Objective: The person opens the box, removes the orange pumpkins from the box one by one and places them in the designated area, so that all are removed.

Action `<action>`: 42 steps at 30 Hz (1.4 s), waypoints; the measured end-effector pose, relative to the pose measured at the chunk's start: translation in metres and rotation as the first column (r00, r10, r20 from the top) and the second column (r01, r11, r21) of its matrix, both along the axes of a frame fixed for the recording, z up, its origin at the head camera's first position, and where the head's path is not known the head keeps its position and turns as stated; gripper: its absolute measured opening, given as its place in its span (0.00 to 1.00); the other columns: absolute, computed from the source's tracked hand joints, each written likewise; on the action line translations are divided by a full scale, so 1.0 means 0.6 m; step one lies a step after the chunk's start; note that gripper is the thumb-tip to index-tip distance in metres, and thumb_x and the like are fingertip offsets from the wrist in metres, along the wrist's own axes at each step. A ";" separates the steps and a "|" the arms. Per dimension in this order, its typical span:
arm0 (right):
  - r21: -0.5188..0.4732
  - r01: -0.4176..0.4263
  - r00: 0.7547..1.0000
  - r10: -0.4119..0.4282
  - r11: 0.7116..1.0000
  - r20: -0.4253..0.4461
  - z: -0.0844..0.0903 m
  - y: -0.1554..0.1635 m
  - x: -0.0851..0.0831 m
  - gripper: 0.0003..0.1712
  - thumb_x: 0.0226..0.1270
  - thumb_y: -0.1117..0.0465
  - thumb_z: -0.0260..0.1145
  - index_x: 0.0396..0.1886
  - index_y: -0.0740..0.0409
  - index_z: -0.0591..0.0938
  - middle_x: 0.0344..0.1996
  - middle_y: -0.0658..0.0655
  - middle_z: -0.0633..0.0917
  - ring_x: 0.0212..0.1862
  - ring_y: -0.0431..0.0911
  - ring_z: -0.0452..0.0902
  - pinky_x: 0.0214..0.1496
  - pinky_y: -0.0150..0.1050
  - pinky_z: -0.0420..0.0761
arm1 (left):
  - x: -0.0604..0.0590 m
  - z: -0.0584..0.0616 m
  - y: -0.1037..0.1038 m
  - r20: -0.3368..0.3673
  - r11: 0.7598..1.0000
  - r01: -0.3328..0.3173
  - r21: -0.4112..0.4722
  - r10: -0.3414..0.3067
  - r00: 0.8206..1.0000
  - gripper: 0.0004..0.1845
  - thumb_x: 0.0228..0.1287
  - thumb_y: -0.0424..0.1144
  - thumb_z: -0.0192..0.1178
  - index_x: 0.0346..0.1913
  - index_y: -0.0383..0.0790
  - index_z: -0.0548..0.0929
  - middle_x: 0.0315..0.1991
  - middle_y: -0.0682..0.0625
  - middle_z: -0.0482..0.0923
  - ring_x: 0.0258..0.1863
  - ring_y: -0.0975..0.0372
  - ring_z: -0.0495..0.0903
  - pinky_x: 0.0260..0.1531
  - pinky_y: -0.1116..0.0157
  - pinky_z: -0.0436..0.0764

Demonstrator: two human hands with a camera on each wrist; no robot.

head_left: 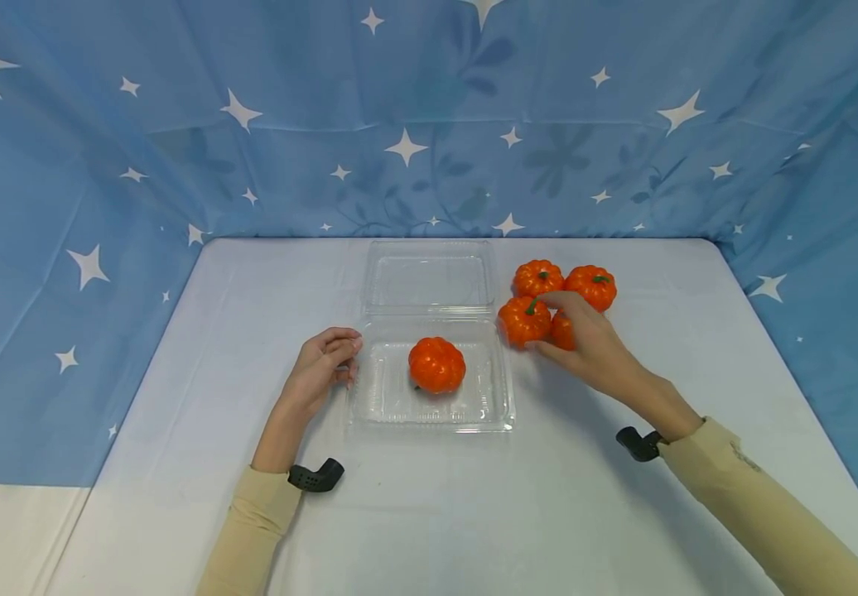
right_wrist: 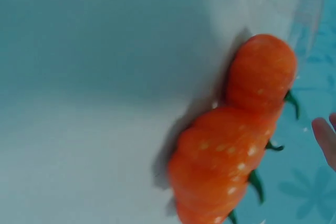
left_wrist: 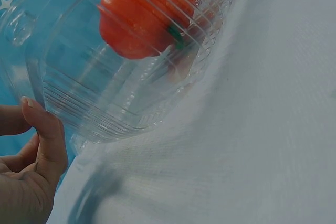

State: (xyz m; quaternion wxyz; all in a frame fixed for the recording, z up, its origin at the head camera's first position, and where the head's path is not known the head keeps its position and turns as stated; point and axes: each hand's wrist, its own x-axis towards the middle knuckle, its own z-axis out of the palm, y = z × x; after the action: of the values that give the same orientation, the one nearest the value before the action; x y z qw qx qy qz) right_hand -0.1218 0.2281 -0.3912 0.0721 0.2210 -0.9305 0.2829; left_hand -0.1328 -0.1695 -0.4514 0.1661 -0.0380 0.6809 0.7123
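An opened clear plastic clamshell container (head_left: pixel 484 406) lies in the middle, its lid (head_left: pixel 429 247) folded back. Inside its base sits one small orange pumpkin (head_left: pixel 436 365), tipped so its green stem shows low at the side. My left hand (head_left: pixel 322 364) pinches the container's left edge; in the left wrist view its fingertips (left_wrist: pixel 39 111) are at the clear rim. Over the cluster beside the container, my right hand (head_left: pixel 585 343) reaches with thumb and fingers spread about the front-left pumpkin (head_left: pixel 522 323). In the right wrist view a fingertip (right_wrist: pixel 325 140) shows apart from the pumpkins (right_wrist: pixel 220 156).
Two more pumpkins stand at the back of the cluster, one at the left (head_left: pixel 537 277) and one at the right (head_left: pixel 590 285). Another pumpkin (head_left: pixel 562 331) is partly hidden under my right hand. A white-covered table (head_left: pixel 429 513) ends at a blue star-patterned curtain (head_left: pixel 287 165).
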 end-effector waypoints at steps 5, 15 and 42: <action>0.022 -0.065 0.993 0.062 0.998 0.102 0.016 -0.025 -0.002 0.34 0.57 0.58 0.74 0.61 0.62 0.71 0.59 0.61 0.77 0.59 0.55 0.74 0.58 0.54 0.79 | 0.000 -0.002 0.000 -0.010 1.000 -0.002 -0.004 0.002 1.000 0.20 0.70 0.40 0.58 0.57 0.30 0.70 0.34 0.47 0.75 0.21 0.65 0.72 0.21 0.70 0.75; 0.127 -0.264 0.955 0.241 0.956 0.172 0.037 -0.082 -0.014 0.31 0.60 0.55 0.73 0.62 0.52 0.74 0.63 0.55 0.75 0.66 0.52 0.69 0.61 0.50 0.78 | -0.002 -0.004 -0.002 -0.012 1.000 -0.010 0.001 0.010 1.000 0.19 0.70 0.40 0.59 0.55 0.31 0.71 0.33 0.48 0.76 0.21 0.65 0.72 0.21 0.70 0.75; 0.328 -0.596 0.792 0.471 0.733 0.388 0.028 -0.201 -0.015 0.31 0.60 0.61 0.72 0.63 0.41 0.77 0.74 0.52 0.63 0.73 0.61 0.57 0.65 0.55 0.74 | -0.001 -0.004 0.002 0.003 1.000 -0.015 0.021 0.015 1.000 0.20 0.70 0.39 0.58 0.57 0.28 0.70 0.32 0.49 0.77 0.21 0.65 0.72 0.19 0.70 0.74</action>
State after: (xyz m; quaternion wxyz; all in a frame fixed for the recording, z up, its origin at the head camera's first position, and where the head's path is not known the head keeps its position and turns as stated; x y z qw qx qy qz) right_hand -0.1307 0.1076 -0.3742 -0.1960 0.4492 -0.8653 0.1052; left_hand -0.1337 -0.1680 -0.4540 0.1621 -0.0425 0.6729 0.7205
